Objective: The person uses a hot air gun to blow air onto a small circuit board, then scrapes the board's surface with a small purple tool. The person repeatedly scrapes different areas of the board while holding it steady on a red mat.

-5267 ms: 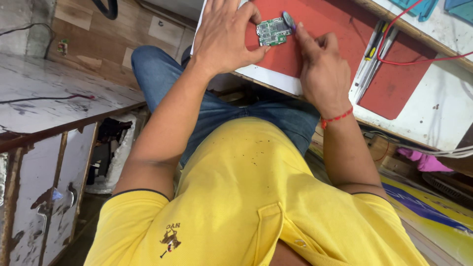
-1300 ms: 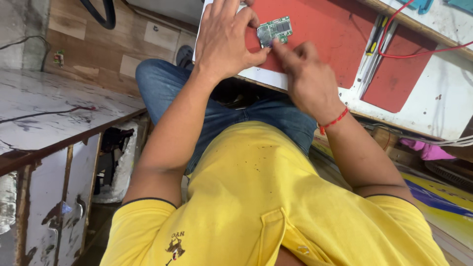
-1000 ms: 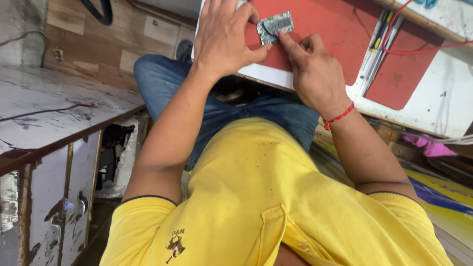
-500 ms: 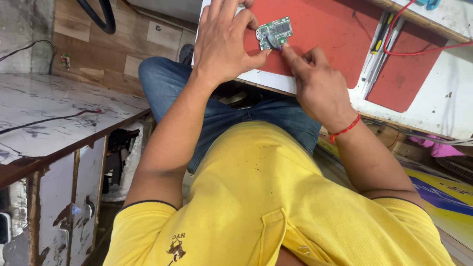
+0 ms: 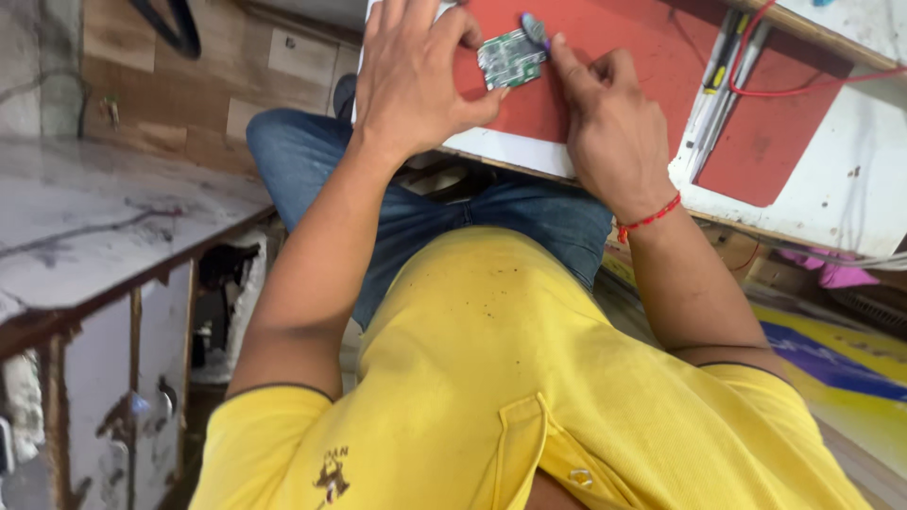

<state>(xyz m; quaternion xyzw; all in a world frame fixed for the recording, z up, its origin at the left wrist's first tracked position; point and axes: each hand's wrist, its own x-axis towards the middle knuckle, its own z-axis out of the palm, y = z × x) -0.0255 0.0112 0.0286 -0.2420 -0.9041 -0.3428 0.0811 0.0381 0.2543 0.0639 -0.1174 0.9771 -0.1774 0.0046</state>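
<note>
A small green circuit board (image 5: 511,59) lies on a red mat (image 5: 642,57) on a white bench. My left hand (image 5: 411,80) rests on the mat's edge and pinches the board's left side between thumb and fingers. My right hand (image 5: 609,127) holds a thin tool with a purple-grey tip (image 5: 535,26) against the board's right corner. A red thread band circles my right wrist. Below are my yellow shirt and blue jeans.
Several pen-like tools (image 5: 723,71) and a red wire (image 5: 794,90) lie along the mat's right side. A marble counter (image 5: 104,231) with cabinet doors stands at the left. A yellow and blue sheet (image 5: 841,354) lies at the lower right.
The view has shifted slightly. My right hand has edged toward the board's right corner with the tool tip; my left hand keeps its grip on the board.
</note>
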